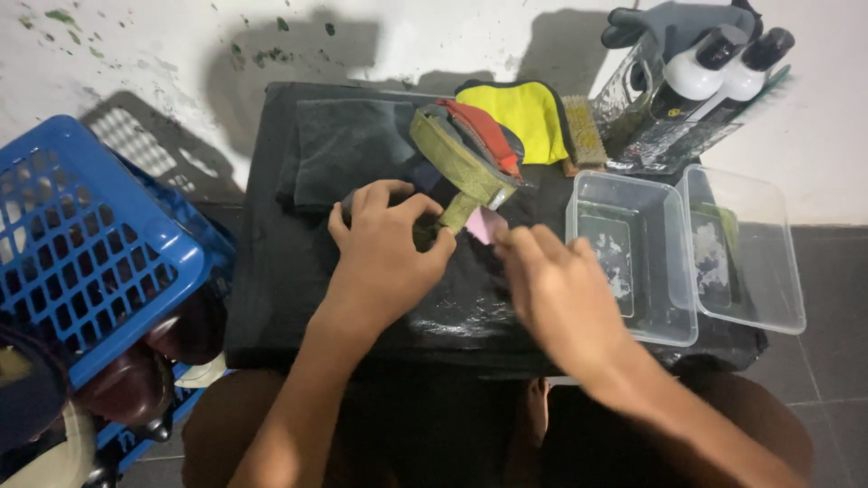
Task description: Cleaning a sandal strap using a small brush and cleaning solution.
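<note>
Left hand (384,258) is clamped on an olive-green strapped sandal (461,163) with red lining; right hand (551,285), blurred, presses a pink sponge (485,224) against it.

Shoe (466,158): on the mat (298,271), middle, under both hands.
Cloth (348,145): left of shoe.
Tubs (678,262): right edge of mat.
Bottles (714,68): behind tubs.
Basket (81,253): left of mat.
</note>
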